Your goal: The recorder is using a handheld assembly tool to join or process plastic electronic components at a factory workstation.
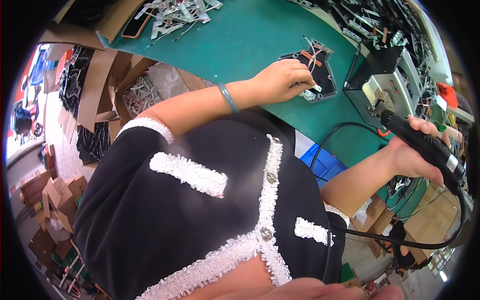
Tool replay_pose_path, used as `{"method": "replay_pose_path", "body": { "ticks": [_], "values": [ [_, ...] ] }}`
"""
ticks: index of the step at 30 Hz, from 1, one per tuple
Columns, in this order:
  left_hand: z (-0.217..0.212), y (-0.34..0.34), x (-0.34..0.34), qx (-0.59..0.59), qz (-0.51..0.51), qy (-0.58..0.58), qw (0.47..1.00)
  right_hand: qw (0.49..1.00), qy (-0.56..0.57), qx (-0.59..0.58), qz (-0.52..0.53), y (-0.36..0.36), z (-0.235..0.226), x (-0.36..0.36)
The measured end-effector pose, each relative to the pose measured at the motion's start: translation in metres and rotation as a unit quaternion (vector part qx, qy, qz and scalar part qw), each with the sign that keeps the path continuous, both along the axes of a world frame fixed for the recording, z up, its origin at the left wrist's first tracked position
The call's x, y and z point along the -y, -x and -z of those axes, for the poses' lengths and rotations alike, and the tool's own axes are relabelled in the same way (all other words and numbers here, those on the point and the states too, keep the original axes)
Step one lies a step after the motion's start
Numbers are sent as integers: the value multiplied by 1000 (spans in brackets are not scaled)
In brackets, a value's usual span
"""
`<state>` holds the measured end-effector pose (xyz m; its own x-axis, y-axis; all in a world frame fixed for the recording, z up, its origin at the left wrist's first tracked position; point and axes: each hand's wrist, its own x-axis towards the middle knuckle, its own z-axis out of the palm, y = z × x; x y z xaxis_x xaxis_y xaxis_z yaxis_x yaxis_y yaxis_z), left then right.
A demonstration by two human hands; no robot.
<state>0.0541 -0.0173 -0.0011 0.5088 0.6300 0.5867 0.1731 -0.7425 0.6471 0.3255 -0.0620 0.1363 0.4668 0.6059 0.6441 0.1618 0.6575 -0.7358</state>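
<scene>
- Black panel (pixel 320 75): lies flat on the green table (pixel 240 40), near the table's front edge, directly under and just beyond the left hand's fingertips. It has an angular outline with a pale border; red and white wires (pixel 312 52) run over its upper part.
- Left hand (pixel 280 80): reaches in from the left over the table, palm down, fingers curled and pressed on the panel's lower left part. The fingertips pinch at a small white part (pixel 309 94) on the panel; whether it is actually gripped cannot be told. A green bangle (pixel 228 97) sits on the wrist.
- Right hand (pixel 417 150): closed fully round a black tool handle (pixel 425 145), held off the table's front edge, well apart from the panel and to its right. The tool's tip points up toward a grey box (pixel 387 87).
- Black cable (pixel 400 242): runs from the tool's rear end, loops down and back across the person's lap.
- Grey box: stands on the table just right of the panel, with a black pen-like rod (pixel 352 65) lying between the two.
- Far table: a heap of white and metal parts (pixel 177 15) at upper left; more dark parts (pixel 370 20) along the upper right.
- Below the table: a blue crate (pixel 325 162); cardboard boxes (pixel 55 195) on the floor at left.
</scene>
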Motion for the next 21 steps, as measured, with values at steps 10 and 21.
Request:
{"method": "replay_pose_path", "body": {
  "ticks": [10,21],
  "values": [
    [-4,0,1,-8,0,7,1000,999,43,16,-1,-21,5,-17],
    [-2,1,2,-7,1,11,1000,986,-111,28,-117,-28,-7,15]
  ]
}}
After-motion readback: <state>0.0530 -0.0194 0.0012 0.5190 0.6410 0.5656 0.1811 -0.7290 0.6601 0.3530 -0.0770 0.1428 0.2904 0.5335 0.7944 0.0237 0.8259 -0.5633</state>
